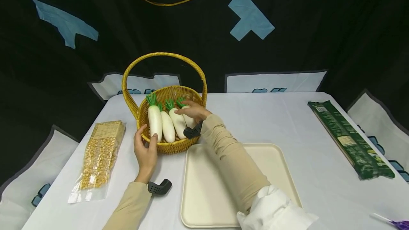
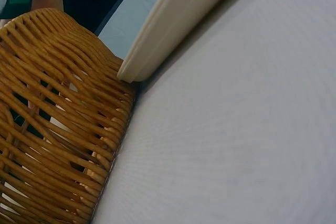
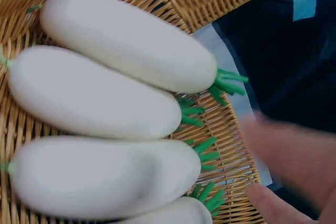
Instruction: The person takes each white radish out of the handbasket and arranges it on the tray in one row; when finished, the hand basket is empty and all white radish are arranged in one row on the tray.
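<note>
Several white radishes point(image 1: 154, 121) with green tops lie side by side in a yellow wicker basket point(image 1: 174, 147), leaves toward the back. The basket has a tall arched handle. My left hand point(image 1: 146, 155) rests against the basket's front-left rim, thumb and fingers spread; in the left wrist view only the woven wall point(image 2: 63, 103) shows, not the hand. Over the rightmost radish reaches my right hand point(image 1: 195, 111), fingers extended above its leafy end. In the right wrist view the blurred fingers point(image 3: 294, 156) stand apart from the radishes point(image 3: 126, 40) and grip nothing.
A cream tray point(image 1: 204, 187) lies in front of the basket, under my right forearm. To the left is a clear bag of corn kernels point(image 1: 99, 155). A long green package point(image 1: 349, 139) lies at the right. A purple item point(image 1: 401, 224) shows at the lower right edge.
</note>
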The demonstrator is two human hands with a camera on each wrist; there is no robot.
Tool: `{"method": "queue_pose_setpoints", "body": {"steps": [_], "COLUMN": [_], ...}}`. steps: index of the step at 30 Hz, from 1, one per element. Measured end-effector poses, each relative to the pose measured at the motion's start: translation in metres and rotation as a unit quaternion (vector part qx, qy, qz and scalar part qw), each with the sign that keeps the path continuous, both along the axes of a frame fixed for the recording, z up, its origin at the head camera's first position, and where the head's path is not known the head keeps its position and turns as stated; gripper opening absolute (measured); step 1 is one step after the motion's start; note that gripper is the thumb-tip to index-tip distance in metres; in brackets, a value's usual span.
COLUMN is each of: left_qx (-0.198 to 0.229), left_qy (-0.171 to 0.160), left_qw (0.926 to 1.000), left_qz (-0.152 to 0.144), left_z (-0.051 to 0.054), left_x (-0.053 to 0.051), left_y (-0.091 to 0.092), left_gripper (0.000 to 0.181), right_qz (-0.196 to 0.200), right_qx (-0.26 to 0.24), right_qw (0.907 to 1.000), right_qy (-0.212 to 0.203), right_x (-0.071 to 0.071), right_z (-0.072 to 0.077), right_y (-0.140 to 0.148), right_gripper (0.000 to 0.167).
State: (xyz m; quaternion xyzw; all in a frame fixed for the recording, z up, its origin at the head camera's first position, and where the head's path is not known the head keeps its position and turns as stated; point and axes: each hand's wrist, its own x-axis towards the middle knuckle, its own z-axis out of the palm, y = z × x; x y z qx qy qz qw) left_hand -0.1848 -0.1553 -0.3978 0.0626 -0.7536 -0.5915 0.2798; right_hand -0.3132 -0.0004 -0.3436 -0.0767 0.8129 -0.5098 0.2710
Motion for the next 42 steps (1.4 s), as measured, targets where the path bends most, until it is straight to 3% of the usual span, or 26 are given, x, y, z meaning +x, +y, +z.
{"method": "queue_pose_setpoints", "body": {"steps": [3,8,20,28,38,42], "left_qx": [0.0,0.0,-0.005,-0.004,-0.008,-0.006], "left_qy": [0.002,0.006,0.009,0.007,0.011,0.008], "left_qw": [1.0,1.0,0.9999,1.0,0.9999,0.9999], "left_qz": [0.003,0.003,0.003,0.003,0.003,0.004], "left_z": [-0.002,-0.002,-0.002,0.0,-0.001,-0.015], "left_x": [0.002,0.001,0.001,0.002,0.0,-0.009], "left_y": [0.0,0.001,0.001,0.001,0.001,-0.006], "left_gripper": [0.046,0.046,0.045,0.045,0.045,0.045], "right_qz": [0.021,0.022,0.056,0.091,0.067,0.06], "right_qx": [0.05,0.1,0.089,0.117,0.064,0.013], "right_qw": [0.9984,0.9943,0.9926,0.9872,0.9955,0.9981], "right_qy": [0.018,0.027,0.06,0.059,0.02,0.005], "right_x": [0.001,-0.002,-0.003,-0.004,-0.004,-0.004], "right_z": [-0.002,-0.001,-0.003,0.0,-0.002,-0.003], "right_y": [0.001,-0.002,0.002,0.005,0.008,0.01], "right_gripper": [0.065,0.069,0.07,0.049,0.051,0.052]}}
